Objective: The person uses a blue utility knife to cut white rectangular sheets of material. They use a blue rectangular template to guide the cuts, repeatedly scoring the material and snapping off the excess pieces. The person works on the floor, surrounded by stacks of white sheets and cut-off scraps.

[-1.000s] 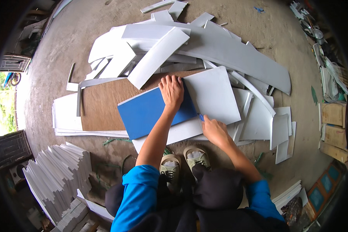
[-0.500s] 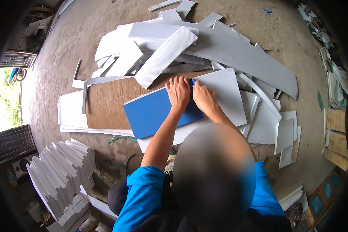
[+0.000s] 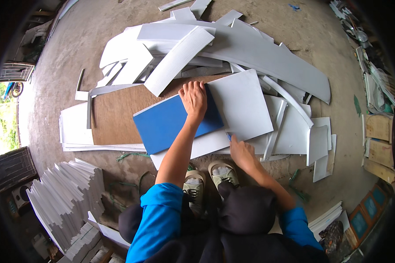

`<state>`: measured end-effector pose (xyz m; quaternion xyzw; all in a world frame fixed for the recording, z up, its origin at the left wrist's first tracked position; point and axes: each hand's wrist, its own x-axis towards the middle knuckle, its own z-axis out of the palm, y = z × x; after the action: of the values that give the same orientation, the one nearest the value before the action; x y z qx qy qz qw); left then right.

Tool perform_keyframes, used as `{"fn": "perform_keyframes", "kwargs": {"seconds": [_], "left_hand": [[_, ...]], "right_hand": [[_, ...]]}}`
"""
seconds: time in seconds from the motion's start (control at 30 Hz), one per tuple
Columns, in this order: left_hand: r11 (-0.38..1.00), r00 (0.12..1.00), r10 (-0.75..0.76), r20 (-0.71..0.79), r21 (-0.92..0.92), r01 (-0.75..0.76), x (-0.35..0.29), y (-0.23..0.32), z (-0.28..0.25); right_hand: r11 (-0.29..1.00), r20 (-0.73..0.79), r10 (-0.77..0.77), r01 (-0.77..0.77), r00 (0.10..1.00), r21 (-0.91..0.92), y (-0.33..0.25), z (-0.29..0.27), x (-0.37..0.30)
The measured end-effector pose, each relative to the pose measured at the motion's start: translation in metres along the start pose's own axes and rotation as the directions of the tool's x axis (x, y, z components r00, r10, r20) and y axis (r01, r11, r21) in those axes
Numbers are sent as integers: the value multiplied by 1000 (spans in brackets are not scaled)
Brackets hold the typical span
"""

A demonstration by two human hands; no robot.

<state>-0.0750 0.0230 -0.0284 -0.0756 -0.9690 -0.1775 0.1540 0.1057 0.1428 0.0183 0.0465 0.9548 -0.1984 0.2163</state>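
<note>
A blue rectangular board (image 3: 162,125) lies slanted on top of a large white sheet (image 3: 243,103). My left hand (image 3: 194,103) presses on the blue board near its far right corner, fingers bent together at the far edge. In my right hand (image 3: 243,153) is a small blue utility knife (image 3: 229,136), partly hidden by the closed fingers. Its tip is at the near edge of the white sheet, just past the blue board's near right corner. Beneath these lies a brown wooden board (image 3: 116,116).
Curved and flat white offcuts (image 3: 267,48) are heaped beyond the boards. A stack of thin white strips (image 3: 68,197) stands at the near left. My shoes (image 3: 224,173) are close to the sheet's near edge. Green cord (image 3: 136,155) lies on the floor; cartons (image 3: 378,127) line the right side.
My right hand has come toward me with the knife, from the far end of the blue board's right edge to past its near end. The left hand stays on the board.
</note>
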Motion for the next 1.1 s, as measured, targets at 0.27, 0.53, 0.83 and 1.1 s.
{"fn": "perform_keyframes", "kwargs": {"seconds": [0.27,0.53,0.83,1.1], "left_hand": [[1000,1000,11,-25,-12,-12,1,-8,2],[999,997,-17,74,-29,20,3,-1,1],[999,998,29,-59,-44,-32,3,-3,4],[999,997,11,-78,-46,-14,2,0,2]], "right_hand": [[996,-134,-82,76,988,-50,-21,-57,28],[985,-371,-160,122,915,-125,-42,-52,128],[997,-222,-78,81,972,8,-48,-51,146],[999,-46,-4,7,999,49,-17,-20,71]]}}
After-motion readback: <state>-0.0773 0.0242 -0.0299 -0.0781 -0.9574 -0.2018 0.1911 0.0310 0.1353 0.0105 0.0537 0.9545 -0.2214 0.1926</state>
